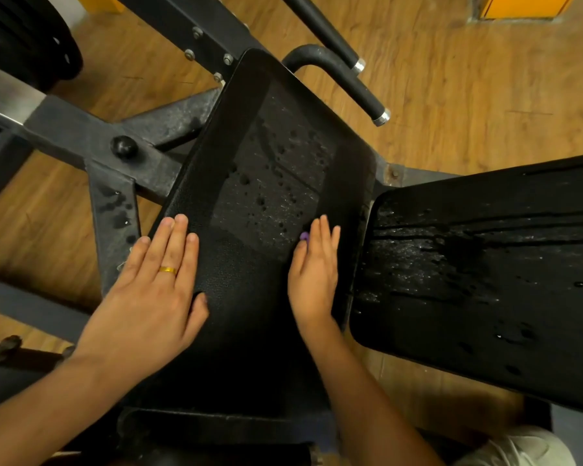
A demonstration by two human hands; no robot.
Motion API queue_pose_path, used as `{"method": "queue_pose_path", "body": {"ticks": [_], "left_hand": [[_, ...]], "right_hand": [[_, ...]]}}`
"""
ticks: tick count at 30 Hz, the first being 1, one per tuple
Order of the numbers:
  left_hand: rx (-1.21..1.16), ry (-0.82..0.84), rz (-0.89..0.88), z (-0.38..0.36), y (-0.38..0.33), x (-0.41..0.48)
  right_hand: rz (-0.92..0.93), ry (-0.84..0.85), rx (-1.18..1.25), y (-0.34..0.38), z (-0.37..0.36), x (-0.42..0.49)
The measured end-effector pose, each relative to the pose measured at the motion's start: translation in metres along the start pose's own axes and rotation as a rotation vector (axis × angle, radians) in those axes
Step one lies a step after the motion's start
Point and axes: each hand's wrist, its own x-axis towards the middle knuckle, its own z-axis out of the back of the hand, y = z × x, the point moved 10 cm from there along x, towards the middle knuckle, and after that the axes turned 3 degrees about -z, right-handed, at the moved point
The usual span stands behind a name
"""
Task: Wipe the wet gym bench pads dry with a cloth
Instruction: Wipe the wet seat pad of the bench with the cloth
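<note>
Two pads, both beaded wet. Left hand (159, 280) and right hand (313, 274) lie flat on seat pad (266, 179), fingers straight, grasping nothing. Back pad (485, 280) sits just right of the right hand.

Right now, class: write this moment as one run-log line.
hands: left hand and right hand flat on centre pad | centre pad: droplets | side pad: wet, untouched

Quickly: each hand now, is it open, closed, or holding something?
Left hand: open, flat on the seat pad.
Right hand: open, flat on the pad; a small purple thing shows at its edge.
</note>
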Motion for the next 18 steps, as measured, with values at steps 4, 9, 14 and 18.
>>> {"method": "queue_pose_path", "body": {"ticks": [4, 9, 14, 18], "left_hand": [[-0.007, -0.005, 0.003, 0.001, 0.0, 0.0], [-0.011, -0.019, 0.001, 0.001, 0.0, 0.0], [-0.015, -0.021, 0.003, -0.001, 0.0, 0.001], [-0.02, -0.02, 0.006, 0.0, 0.0, 0.001]], "right_hand": [[-0.021, 0.003, 0.008, 0.001, 0.001, 0.07], [-0.002, 0.033, 0.026, 0.004, 0.004, 0.075], [0.03, 0.062, 0.017, -0.004, 0.005, -0.007], [0.0, 0.011, 0.035, -0.006, 0.002, 0.016]]}}
